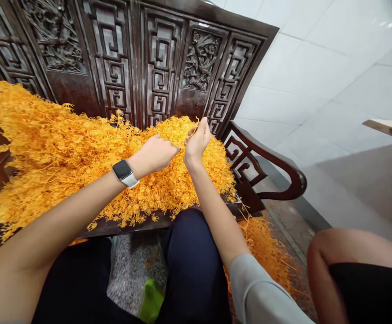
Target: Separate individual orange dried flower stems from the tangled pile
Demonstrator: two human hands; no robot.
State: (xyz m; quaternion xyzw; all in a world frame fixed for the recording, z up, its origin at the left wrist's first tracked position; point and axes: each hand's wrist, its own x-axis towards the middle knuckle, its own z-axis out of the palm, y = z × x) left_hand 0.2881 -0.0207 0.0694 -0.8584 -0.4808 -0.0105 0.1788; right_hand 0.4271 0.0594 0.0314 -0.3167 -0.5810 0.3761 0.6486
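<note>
A large heap of small orange plastic flower pieces [77, 148] covers the seat of a dark carved wooden bench [196, 101]. Over the right part of the heap, my left hand [157, 154] is closed in a fist, back of the hand up; whatever it holds is hidden. Just to its right, my right hand [198, 140] is raised with its fingers curled round a thin orange flower piece [197, 120]. The two hands are close together, a small gap between them. A watch [123, 171] with a pale strap is on my left wrist.
The bench's curved armrest [297, 182] stands at the right. More orange pieces [266, 243] lie in a pile on the floor beside my right leg. Another person's bent knee [331, 243] is at the lower right. A green object [151, 299] sits between my legs.
</note>
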